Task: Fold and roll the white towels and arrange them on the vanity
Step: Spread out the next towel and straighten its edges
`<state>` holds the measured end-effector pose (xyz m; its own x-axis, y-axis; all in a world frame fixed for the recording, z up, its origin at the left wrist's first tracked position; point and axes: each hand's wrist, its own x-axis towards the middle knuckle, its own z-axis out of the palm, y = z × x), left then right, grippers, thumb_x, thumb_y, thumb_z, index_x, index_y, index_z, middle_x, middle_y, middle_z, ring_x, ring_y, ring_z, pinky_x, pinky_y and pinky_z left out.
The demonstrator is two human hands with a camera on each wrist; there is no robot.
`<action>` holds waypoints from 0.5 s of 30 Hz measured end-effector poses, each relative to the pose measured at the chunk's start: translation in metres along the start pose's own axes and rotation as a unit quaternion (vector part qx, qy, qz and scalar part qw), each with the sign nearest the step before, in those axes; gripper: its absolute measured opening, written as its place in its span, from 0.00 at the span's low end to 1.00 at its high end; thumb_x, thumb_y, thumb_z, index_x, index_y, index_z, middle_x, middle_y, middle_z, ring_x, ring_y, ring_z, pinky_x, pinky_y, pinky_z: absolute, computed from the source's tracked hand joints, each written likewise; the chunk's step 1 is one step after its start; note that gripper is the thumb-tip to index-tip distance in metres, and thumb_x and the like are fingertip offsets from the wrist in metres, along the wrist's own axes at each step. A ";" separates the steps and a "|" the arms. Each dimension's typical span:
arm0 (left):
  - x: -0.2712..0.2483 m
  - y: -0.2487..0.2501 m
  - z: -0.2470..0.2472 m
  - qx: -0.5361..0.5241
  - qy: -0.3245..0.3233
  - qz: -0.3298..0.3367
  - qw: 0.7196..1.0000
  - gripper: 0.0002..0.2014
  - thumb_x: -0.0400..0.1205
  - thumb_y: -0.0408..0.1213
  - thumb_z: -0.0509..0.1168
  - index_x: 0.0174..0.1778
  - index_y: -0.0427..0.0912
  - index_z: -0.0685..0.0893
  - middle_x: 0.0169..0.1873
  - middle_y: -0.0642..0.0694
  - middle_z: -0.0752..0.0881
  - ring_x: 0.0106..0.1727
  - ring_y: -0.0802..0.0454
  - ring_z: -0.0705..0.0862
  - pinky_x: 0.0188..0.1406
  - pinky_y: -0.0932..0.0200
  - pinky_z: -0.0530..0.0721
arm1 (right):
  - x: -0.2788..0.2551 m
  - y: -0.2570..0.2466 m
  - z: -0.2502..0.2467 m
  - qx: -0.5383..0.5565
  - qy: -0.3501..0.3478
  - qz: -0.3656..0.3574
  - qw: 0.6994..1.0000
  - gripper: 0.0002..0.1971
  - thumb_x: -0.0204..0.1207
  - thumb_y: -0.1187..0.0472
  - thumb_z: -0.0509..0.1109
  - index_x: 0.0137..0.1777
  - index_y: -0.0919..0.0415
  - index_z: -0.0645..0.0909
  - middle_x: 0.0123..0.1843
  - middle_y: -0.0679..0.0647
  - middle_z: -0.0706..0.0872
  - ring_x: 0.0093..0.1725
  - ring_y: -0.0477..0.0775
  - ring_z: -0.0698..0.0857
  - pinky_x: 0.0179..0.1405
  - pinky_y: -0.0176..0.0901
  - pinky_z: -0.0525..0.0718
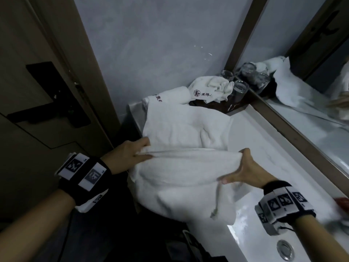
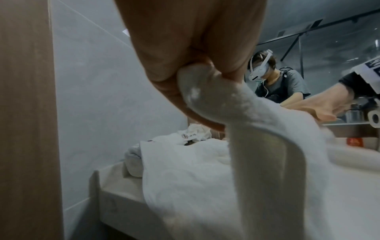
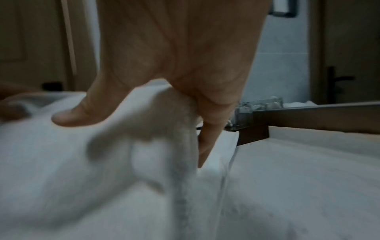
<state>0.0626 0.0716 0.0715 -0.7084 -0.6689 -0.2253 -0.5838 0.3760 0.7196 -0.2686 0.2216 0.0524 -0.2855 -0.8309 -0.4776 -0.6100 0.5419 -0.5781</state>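
Observation:
A large white towel (image 1: 181,167) lies across the white vanity (image 1: 268,148), its near part hanging over the front edge. My left hand (image 1: 132,154) pinches the towel's left edge (image 2: 197,91) between thumb and fingers. At the other end of the same raised fold, my right hand (image 1: 243,167) grips the towel (image 3: 156,116), thumb on top and fingers behind. A smaller white towel (image 1: 209,89) with a dark logo sits crumpled at the far corner; another logo towel (image 1: 166,99) lies under the big one's far end.
Clear drinking glasses (image 1: 239,89) stand on a dark tray (image 1: 215,105) in the far corner by the mirror (image 1: 311,91). A sink basin with a metal drain (image 1: 285,250) is at lower right. A wooden door (image 1: 37,91) with a dark handle stands at left.

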 end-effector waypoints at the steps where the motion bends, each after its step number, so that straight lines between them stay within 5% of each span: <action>1: 0.005 0.000 -0.007 0.001 0.013 -0.003 1.000 0.11 0.79 0.44 0.67 0.42 0.43 0.72 0.34 0.46 0.82 0.39 0.53 0.82 0.37 0.61 0.77 | 0.002 0.000 -0.005 0.034 -0.002 0.012 0.999 0.48 0.45 0.44 0.86 0.57 0.55 0.57 0.51 0.49 0.77 0.49 0.45 0.79 0.38 0.34 0.76; 5: 0.030 -0.004 -0.027 -0.020 0.024 -0.049 0.998 0.10 0.71 0.39 0.75 0.42 0.42 0.80 0.35 0.49 0.85 0.38 0.58 0.82 0.34 0.72 0.75 | 0.015 0.004 -0.008 0.084 0.120 0.002 0.989 0.29 0.64 0.35 0.69 0.48 0.59 0.66 0.34 0.49 0.78 0.33 0.48 0.78 0.29 0.36 0.71; 8: 0.047 -0.009 -0.032 -0.074 0.051 -0.042 0.995 0.06 0.72 0.33 0.74 0.36 0.41 0.82 0.33 0.45 0.84 0.35 0.63 0.80 0.32 0.77 0.73 | 0.034 0.008 -0.004 0.158 0.200 -0.008 0.967 0.17 0.77 0.45 0.64 0.36 0.58 0.70 0.33 0.58 0.83 0.37 0.64 0.81 0.32 0.39 0.71; 11: 0.063 -0.015 -0.037 -0.107 0.069 -0.029 0.992 0.05 0.75 0.30 0.70 0.36 0.44 0.84 0.33 0.48 0.84 0.32 0.72 0.79 0.35 0.81 0.74 | 0.053 0.011 -0.009 0.318 0.205 -0.030 0.925 0.11 0.72 0.68 0.74 0.45 0.60 0.72 0.49 0.64 0.87 0.48 0.63 0.84 0.39 0.40 0.81; 13: 0.075 -0.023 -0.042 -0.110 0.071 -0.025 0.991 0.04 0.76 0.31 0.69 0.37 0.43 0.85 0.34 0.46 0.85 0.34 0.72 0.80 0.37 0.80 0.76 | 0.063 0.016 -0.016 0.357 0.182 -0.035 0.916 0.23 0.67 0.74 0.76 0.56 0.57 0.72 0.51 0.57 0.88 0.48 0.58 0.84 0.46 0.43 0.84; 15: 0.086 -0.031 -0.046 -0.122 0.082 -0.035 0.988 0.04 0.76 0.33 0.69 0.36 0.42 0.87 0.33 0.43 0.86 0.34 0.66 0.81 0.36 0.76 0.77 | 0.076 0.019 -0.025 0.327 0.177 -0.035 0.927 0.19 0.66 0.74 0.76 0.54 0.56 0.81 0.48 0.57 0.90 0.47 0.58 0.86 0.45 0.39 0.85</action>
<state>0.0383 -0.0273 0.0604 -0.5840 -0.7904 -0.1851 -0.5016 0.1721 0.8478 -0.3206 0.1656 0.0215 -0.5585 -0.7928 -0.2439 -0.0893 0.3497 -0.9326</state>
